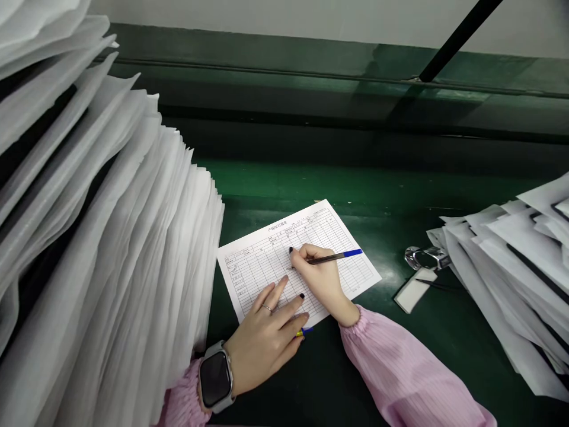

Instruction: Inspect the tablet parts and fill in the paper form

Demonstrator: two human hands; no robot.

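Observation:
A printed form (249,264) with a ruled table lies at a slant on the dark green tabletop. In my right hand (324,276) a pen (335,257) with a blue end is gripped, its tip side down at the paper near the middle of the table. My left hand (269,332) rests on the lower part of the sheet with fingers spread, a ring on one finger and a watch (216,377) on the wrist. Beside its thumb a small blue and yellow object (304,331) sticks out; most of it is hidden under the hand.
A tall stack of white, thin wrapped sheets (146,237) rises close on the left. Another white-wrapped pile (511,267) stands on the right, with a shiny metal piece (424,258) and a white tag (415,289) beside it. A black bar (460,41) slants down at the back.

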